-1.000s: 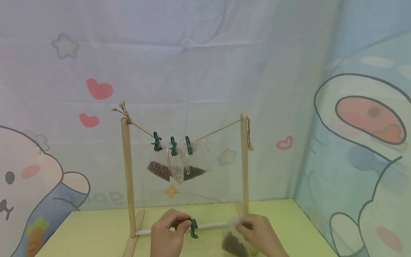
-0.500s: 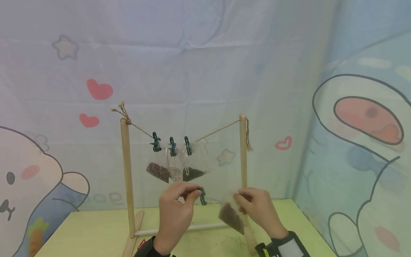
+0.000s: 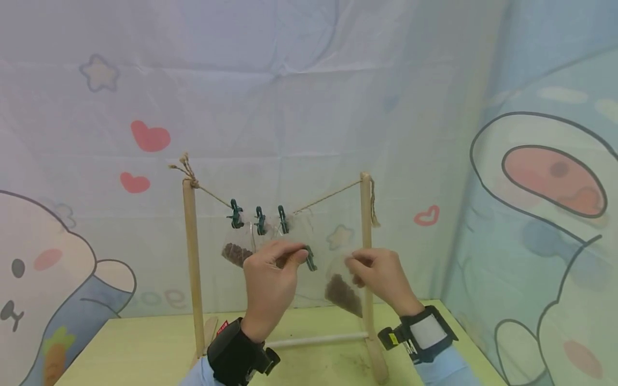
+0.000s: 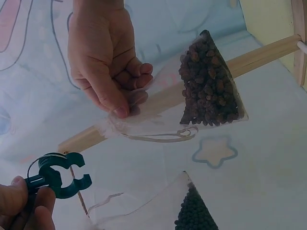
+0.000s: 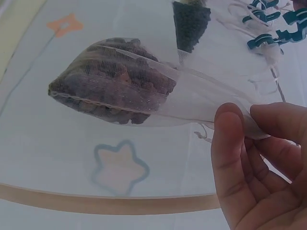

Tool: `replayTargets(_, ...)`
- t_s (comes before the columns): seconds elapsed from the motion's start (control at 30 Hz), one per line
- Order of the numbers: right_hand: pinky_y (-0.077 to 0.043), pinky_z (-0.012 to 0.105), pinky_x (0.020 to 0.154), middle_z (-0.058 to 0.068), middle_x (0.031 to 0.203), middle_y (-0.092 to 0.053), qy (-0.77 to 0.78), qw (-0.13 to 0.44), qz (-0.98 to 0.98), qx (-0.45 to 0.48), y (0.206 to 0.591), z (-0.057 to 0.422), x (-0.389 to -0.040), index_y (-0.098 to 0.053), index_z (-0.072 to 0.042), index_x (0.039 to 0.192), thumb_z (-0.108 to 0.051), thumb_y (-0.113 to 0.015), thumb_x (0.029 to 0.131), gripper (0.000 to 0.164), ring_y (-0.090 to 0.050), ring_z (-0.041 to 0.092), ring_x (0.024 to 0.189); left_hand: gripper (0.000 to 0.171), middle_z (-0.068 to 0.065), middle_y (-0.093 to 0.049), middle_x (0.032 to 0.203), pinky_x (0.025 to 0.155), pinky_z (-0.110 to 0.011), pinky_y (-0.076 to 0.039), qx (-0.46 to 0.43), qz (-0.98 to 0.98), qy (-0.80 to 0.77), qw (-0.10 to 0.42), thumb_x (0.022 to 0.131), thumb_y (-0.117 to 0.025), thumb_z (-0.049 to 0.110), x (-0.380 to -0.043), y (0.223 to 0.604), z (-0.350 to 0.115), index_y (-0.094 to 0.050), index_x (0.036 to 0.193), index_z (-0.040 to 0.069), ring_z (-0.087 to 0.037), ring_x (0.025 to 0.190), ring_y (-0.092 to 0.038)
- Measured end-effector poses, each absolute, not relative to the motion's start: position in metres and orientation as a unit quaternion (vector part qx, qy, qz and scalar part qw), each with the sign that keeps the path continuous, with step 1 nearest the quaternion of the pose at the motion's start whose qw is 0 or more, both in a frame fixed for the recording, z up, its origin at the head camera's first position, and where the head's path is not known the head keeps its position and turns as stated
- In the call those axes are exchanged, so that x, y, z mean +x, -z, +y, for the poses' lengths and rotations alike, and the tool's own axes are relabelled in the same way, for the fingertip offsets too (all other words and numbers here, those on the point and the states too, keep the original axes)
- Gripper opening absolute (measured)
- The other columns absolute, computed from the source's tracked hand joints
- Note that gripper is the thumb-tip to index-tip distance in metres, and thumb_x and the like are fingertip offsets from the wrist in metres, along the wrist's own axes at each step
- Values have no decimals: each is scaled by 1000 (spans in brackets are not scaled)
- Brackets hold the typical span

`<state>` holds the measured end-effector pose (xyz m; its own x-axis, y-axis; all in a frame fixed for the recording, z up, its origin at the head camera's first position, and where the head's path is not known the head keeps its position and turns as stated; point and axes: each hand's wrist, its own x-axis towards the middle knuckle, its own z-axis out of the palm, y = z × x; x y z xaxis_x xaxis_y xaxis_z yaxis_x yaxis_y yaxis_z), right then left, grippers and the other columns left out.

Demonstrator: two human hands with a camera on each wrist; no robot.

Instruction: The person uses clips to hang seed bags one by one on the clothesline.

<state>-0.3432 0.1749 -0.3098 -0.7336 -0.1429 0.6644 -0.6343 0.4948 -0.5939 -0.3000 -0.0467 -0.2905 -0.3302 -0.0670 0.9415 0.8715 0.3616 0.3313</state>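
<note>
My left hand (image 3: 270, 279) pinches a dark green plastic clip (image 3: 310, 258) by its handles. In the left wrist view this clip (image 4: 64, 177) shows its rounded prongs, with nothing between them. Farther right, my right hand (image 3: 381, 273) pinches the gathered top of a sheer drawstring bag (image 3: 343, 295), which hangs down tilted. Dark brown wrinkled pieces fill the lower end of the bag (image 5: 115, 84). Both hands are raised in front of a twine line (image 3: 328, 197), below its height. The clip and the held bag are apart.
Three green clips (image 3: 260, 220) hold sheer bags on the twine, left of its middle. One bag (image 3: 236, 254) has brown contents; others are partly behind my left hand. Wooden posts (image 3: 192, 268) carry the line, joined by a white rod (image 3: 323, 339) above the yellow-green table (image 3: 130, 348).
Both hands have risen from near the table towards the twine, carrying the clip and the bag. The left hand has also shifted right. The bags on the line stay put.
</note>
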Motion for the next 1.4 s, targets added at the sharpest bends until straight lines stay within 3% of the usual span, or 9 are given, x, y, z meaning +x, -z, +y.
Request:
replayTargets(0.43, -57, 25, 59, 10, 69, -73, -416, 299, -819, 259, 267, 174, -359, -80, 2, 94, -8, -68, 97, 15, -67, 13, 57, 11, -13, -70, 89, 76, -29, -55, -315, -644, 466, 519, 91, -78, 3, -318, 262, -38, -80, 100, -2, -24, 80, -66)
replayTargets(0.93, -57, 27, 62, 8, 71, -74, -388, 306, -833, 249, 239, 170, -368, -81, 1, 97, -13, -66, 99, 21, -69, 14, 59, 15, -15, -73, 89, 71, -29, -55, -274, -614, 521, 526, 90, -79, 5, -337, 237, -30, -81, 103, -3, -28, 78, -71)
replayTargets(1.17, -57, 29, 61, 9, 70, -74, -394, 314, -827, 250, 238, 167, -370, -81, 0, 97, -12, -67, 99, 19, -69, 15, 58, 16, -18, -72, 94, 75, -31, -57, -269, -608, 544, 512, 93, -75, 4, -346, 238, -25, -79, 107, -5, -31, 81, -70)
replayTargets(1.4, -56, 31, 62, 10, 72, -74, -399, 310, -827, 247, 243, 165, -374, -81, 0, 98, -13, -67, 100, 19, -67, 11, 58, 16, -17, -72, 92, 69, -26, -54, -237, -620, 555, 500, 93, -77, 5, -352, 242, -21, -80, 105, -4, -31, 78, -71)
